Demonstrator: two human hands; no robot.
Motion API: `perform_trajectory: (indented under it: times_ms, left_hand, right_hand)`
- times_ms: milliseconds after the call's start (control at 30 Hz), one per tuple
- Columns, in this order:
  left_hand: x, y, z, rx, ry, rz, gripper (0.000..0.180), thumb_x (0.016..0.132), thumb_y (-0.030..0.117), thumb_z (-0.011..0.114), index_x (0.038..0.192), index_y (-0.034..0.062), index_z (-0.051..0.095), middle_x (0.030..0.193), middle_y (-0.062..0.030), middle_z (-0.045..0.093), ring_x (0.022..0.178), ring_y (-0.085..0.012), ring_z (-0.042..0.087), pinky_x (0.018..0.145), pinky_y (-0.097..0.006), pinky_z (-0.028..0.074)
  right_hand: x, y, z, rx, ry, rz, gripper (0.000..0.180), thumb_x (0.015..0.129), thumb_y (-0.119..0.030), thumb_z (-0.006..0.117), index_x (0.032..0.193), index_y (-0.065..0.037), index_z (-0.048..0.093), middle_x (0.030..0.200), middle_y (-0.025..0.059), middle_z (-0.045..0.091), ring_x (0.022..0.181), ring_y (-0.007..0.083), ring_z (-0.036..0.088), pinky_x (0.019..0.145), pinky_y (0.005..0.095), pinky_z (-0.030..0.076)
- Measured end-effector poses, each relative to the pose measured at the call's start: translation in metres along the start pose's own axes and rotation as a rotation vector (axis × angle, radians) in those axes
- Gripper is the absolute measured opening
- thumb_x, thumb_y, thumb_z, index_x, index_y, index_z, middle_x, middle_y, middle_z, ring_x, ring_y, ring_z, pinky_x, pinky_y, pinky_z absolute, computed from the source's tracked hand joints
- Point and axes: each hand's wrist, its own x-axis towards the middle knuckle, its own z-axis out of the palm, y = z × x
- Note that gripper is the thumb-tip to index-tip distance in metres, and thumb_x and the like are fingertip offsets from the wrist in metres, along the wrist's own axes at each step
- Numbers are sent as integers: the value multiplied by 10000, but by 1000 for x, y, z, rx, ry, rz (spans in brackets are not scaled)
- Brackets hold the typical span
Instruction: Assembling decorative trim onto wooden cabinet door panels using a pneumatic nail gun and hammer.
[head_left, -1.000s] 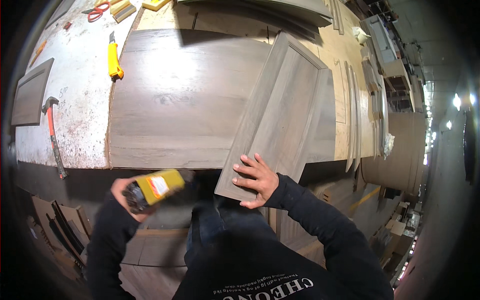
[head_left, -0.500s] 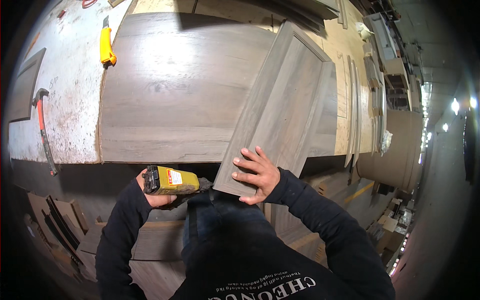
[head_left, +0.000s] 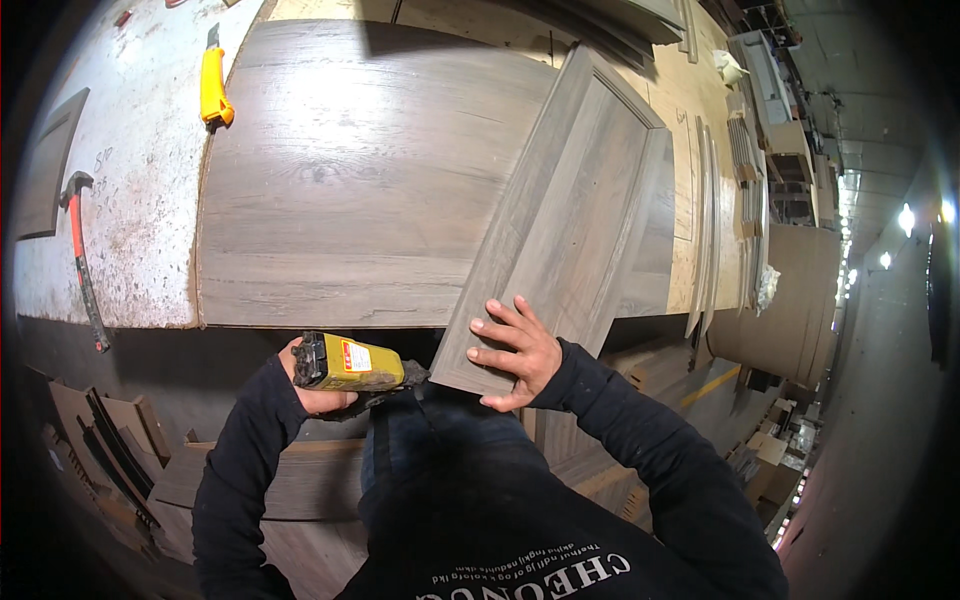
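Note:
My left hand (head_left: pixel 315 399) is closed around a yellow and black nail gun (head_left: pixel 390 369), just off the bench's near edge. Its dark nose meets, or nearly meets, the near left corner of a grey wood-grain cabinet door (head_left: pixel 575 220). The framed door lies slantwise over a larger grey board (head_left: pixel 350 190), and its near end sticks out past the bench edge. My right hand (head_left: pixel 522 352) holds that end, fingers spread across the face and thumb by the end edge. The nail gun's handle and trigger are mostly hidden.
On the white bench surface (head_left: pixel 140 190) at left lie a yellow utility knife (head_left: pixel 214 88), a red-handled hammer (head_left: pixel 81 255) and a small grey panel (head_left: pixel 50 170). Long thin strips (head_left: pixel 706 230) lie at right. Board offcuts (head_left: pixel 120 440) stand below at left.
The nail gun and the door's near end have shifted very slightly to the right in the picture. Both hands keep their hold.

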Motion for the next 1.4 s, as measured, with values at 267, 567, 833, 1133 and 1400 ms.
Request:
perform_trajectory:
  times_ms: [267, 567, 833, 1133, 1400]
  left_hand:
    - [3, -2, -2, -59, -14, 17, 419, 612, 94, 718, 1007, 10, 606, 903, -108, 657, 826, -191, 629, 774, -299, 494]
    - [2, 0, -4, -171, -11, -40, 424, 617, 62, 743, 1015, 7, 607, 928, -101, 654, 810, -178, 620, 741, -300, 503]
    - [-36, 60, -2, 225, 262, 158, 379, 619, 197, 739, 949, 42, 639, 749, -113, 652, 666, -244, 640, 666, -305, 510]
    - [-18, 77, -87, 1346, 979, -21, 625, 600, 65, 675, 1183, 67, 448, 983, -176, 520, 861, -354, 533, 703, -412, 446]
    - [38, 37, 120, 508, 464, 20, 467, 791, 265, 615, 1222, 124, 505, 1042, -198, 602, 937, -351, 582, 781, -387, 474]
  right_hand:
    - [0, 0, 0, -1, 9, -5, 595, 661, -468, 662, 1150, -139, 581, 1338, 115, 408, 1321, 338, 245, 1053, 560, 115]
    - [4, -3, -2, -13, 0, -7, 584, 656, -463, 666, 1135, -138, 584, 1336, 117, 409, 1322, 339, 245, 1056, 555, 116]
    - [2, -5, -6, 11, 22, 0, 588, 652, -422, 680, 1156, -143, 564, 1354, 112, 387, 1320, 339, 247, 1053, 553, 135]
    - [-51, -46, -6, -186, 594, 579, 683, 642, -278, 735, 1223, -64, 446, 1314, 206, 366, 1258, 371, 306, 1031, 485, 235]
    - [-114, -41, 49, 662, 979, 1000, 760, 741, -64, 645, 1371, -4, 224, 1348, 182, 354, 1231, 261, 369, 1031, 360, 280]
